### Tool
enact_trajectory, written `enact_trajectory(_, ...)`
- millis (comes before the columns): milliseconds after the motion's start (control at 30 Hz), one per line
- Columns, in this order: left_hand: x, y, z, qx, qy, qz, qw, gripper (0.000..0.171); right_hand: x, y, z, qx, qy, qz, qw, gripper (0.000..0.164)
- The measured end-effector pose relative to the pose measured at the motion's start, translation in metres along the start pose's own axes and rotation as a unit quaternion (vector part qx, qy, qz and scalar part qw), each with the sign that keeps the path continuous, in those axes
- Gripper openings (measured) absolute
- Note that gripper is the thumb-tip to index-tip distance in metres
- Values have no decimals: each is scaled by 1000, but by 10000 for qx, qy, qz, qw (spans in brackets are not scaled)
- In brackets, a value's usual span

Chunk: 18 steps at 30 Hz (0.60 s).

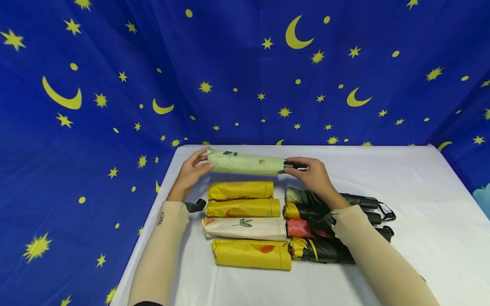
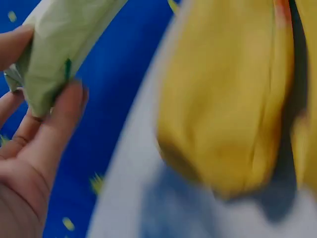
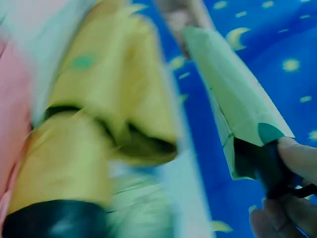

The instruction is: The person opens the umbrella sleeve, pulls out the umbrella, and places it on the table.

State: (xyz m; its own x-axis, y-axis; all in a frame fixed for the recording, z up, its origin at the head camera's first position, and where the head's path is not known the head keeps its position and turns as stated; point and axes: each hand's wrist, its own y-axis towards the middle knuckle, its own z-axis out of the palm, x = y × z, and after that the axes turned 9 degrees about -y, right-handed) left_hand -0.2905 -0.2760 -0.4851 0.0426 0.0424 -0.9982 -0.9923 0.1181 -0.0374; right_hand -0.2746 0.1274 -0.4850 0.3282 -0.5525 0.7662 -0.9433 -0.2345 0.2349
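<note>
A pale green umbrella sleeve [image 1: 245,162] with dark leaf prints is held nearly level above the back of the white table. My left hand [image 1: 192,171] pinches its left end between thumb and fingers. At the other end, my right hand [image 1: 311,173] grips a black umbrella handle [image 3: 271,168] that sticks out of the sleeve's open mouth. How much umbrella lies inside is hidden. Below my hands, yellow sleeves [image 1: 241,190] and a cream sleeve [image 1: 245,228] with a leaf print lie in a row.
Right of the sleeves lie several folded umbrellas with black ends: a green one [image 1: 300,195], a red one [image 1: 298,228] and yellow ones [image 1: 300,249]. My right forearm passes over them. The white table [image 1: 413,199] meets a blue star-and-moon curtain [image 1: 260,63] at the back and left.
</note>
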Motion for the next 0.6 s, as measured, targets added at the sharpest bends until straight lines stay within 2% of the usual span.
enact_trajectory(100, -17, -9, 12, 417, -393, 364, 9977, 64, 11, -10, -21, -173, 1200, 25, 9926, 36)
enact_trajectory(167, -27, -20, 22, 696, -707, 539, 9936, 57, 19, -20, -36, -117, 1961, -48, 9805, 36)
enact_trajectory(233, -37, -33, 31, 996, -970, 676, 9880, 50, 28, -33, -50, 10, 2478, -65, 9688, 36)
enact_trajectory(333, -49, -56, 46, 1422, -1121, 812, 9801, 46, 40, -57, -68, 120, 2591, -17, 9658, 35)
enact_trajectory(433, -55, -79, 60, 1765, -983, 866, 9755, 47, 45, -81, -79, 168, 2498, 94, 9681, 34)
enact_trajectory(600, -56, -113, 77, 1933, -631, 848, 9754, 48, 45, -115, -90, 358, 2402, 107, 9700, 35)
